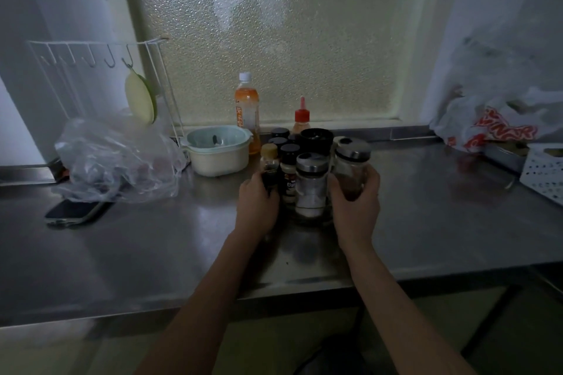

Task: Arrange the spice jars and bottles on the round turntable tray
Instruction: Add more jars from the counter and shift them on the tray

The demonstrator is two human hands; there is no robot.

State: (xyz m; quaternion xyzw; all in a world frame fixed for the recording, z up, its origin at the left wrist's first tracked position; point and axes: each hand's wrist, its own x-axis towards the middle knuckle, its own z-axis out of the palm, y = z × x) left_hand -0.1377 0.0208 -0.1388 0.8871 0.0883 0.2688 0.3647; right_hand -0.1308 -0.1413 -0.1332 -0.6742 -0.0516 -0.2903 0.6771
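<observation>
The round turntable tray [316,220] sits near the middle of the steel counter [441,216], mostly hidden by the jars crowded on it. At its front stands a clear glass shaker [311,184] holding white powder, with a labelled black-capped jar [288,173] touching its left side. The left hand [258,207] is closed around a small dark bottle with a tan cap [269,169] at the tray's left edge. The right hand [355,207] grips a glass jar with a metal-banded lid [350,172] (contents brownish) at the right edge. Behind stand an orange drink bottle [247,109] and a red-nozzled sauce bottle [302,119]; left, a pale bowl [219,152].
</observation>
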